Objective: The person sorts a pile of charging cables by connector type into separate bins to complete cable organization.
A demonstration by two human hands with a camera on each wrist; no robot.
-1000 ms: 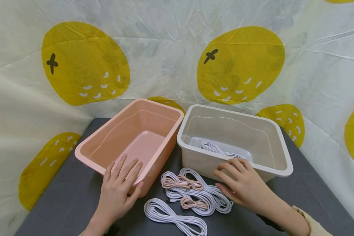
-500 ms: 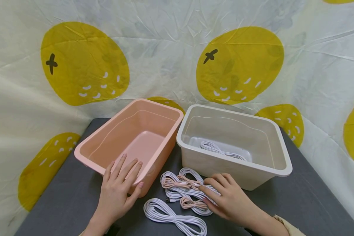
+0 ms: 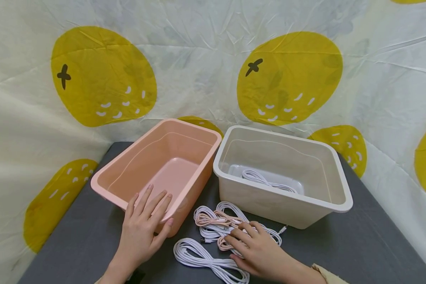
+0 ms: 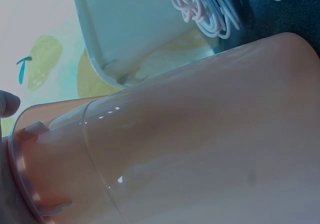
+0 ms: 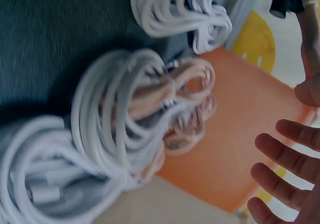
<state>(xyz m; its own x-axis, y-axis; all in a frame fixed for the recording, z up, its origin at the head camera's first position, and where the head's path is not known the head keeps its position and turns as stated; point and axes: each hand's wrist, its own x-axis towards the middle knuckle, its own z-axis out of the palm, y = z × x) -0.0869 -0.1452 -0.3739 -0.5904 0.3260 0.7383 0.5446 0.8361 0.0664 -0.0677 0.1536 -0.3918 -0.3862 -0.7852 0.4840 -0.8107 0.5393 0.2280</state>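
My left hand [image 3: 142, 225] rests on the near rim of the pink bin [image 3: 186, 203], its fingers straight and reaching over the inside. In the left wrist view, the bin's outer wall [image 4: 200, 134] hides most of that hand. My right hand [image 3: 257, 250] is over a pile of coiled white cables [image 3: 230, 207] and pink cables [image 3: 214, 221], hiding part of it. The right wrist view shows its fingers [image 5: 285, 154] spread and holding nothing, apart from the white coil [image 5: 95, 109]. Left of this hand lies a separate white cable bundle [image 3: 206, 258].
A beige bin [image 3: 269, 207] stands at the right behind the pile, with a white cable bundle [image 3: 257, 177] on its floor. The dark table [image 3: 67, 240] narrows toward a fruit-print cloth [image 3: 198, 71] hanging behind.
My right hand has moved from the beige bin's front rim down and left over the cable pile. A white cable plug now shows right of it. My left hand stays on the pink bin.
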